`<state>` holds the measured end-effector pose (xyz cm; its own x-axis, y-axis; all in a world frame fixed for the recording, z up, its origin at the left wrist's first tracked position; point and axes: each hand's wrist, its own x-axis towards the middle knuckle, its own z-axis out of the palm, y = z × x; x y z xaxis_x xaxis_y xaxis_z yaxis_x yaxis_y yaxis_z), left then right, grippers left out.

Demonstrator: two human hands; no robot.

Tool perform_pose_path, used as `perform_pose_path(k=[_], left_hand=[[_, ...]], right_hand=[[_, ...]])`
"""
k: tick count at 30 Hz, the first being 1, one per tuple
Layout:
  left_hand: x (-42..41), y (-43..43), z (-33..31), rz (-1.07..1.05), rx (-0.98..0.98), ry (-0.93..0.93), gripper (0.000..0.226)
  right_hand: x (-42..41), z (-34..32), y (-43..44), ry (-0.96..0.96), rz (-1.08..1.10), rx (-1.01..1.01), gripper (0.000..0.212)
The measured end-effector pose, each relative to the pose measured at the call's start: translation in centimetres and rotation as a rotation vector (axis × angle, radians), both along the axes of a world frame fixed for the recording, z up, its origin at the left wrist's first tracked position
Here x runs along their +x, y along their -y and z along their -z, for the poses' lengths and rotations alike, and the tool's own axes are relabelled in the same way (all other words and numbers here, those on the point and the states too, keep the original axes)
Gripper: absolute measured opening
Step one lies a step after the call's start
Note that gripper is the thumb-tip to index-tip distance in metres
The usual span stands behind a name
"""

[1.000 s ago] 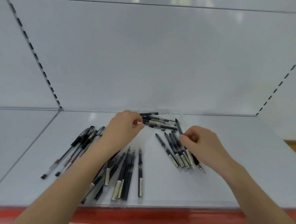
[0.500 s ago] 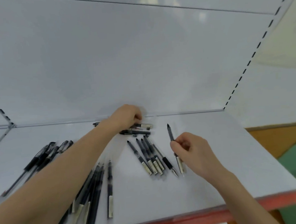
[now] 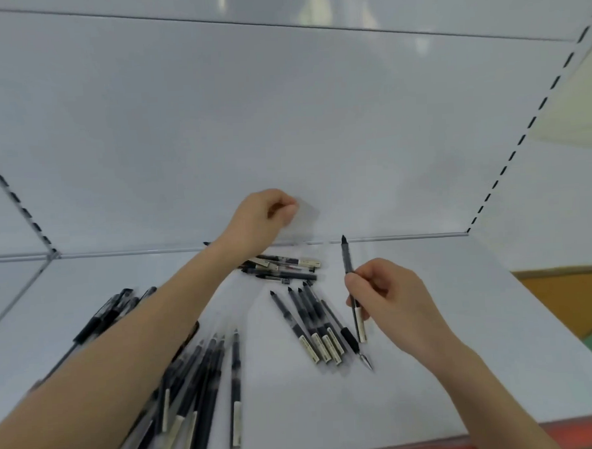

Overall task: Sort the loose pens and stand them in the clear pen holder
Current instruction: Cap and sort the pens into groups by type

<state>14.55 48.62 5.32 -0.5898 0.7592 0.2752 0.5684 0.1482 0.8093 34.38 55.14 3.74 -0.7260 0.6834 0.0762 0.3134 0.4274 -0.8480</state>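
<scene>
Loose black pens lie in groups on the white shelf [image 3: 416,389]: a crossed pile at the back [image 3: 290,271], a neat row in the middle [image 3: 310,323], a front-left row [image 3: 206,376] and a far-left bunch [image 3: 107,311]. My right hand [image 3: 391,301] pinches one black pen [image 3: 347,259], tip end up, just right of the middle row. My left hand [image 3: 260,219] is raised above the back pile, fingers closed on the rim of a faint see-through shape, the clear pen holder [image 3: 308,216], against the back wall. My left forearm hides part of the front-left pens.
White back wall [image 3: 282,122] and side panels with slotted uprights [image 3: 510,151] enclose the shelf. A red front edge [image 3: 539,434] runs along the bottom right. An orange and green floor [image 3: 573,299] shows beyond the right side.
My left hand has lifted off the back pile and closed near the wall. My right hand has raised its pen more upright. The view has shifted.
</scene>
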Motion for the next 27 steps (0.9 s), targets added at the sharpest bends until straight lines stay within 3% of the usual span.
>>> perform_pose_path(k=[4, 8, 17, 27], left_hand=[[2.6, 2.4, -2.6, 0.061, 0.276, 0.708, 0.017], [4.0, 4.4, -4.1, 0.05, 0.471, 1.015, 0.015], [6.7, 7.6, -5.2, 0.067, 0.617, 0.953, 0.02], [7.5, 9.3, -5.2, 0.048, 0.579, 0.89, 0.02]], right_hand=[[-0.4, -1.9, 1.9, -0.107, -0.09, -0.051, 0.018], [-0.4, -3.4, 4.0, -0.179, -0.187, -0.059, 0.018], [-0.2, -4.8, 6.9, -0.264, -0.302, -0.034, 0.019], [0.4, -5.2, 8.0, -0.304, -0.289, -0.046, 0.023]])
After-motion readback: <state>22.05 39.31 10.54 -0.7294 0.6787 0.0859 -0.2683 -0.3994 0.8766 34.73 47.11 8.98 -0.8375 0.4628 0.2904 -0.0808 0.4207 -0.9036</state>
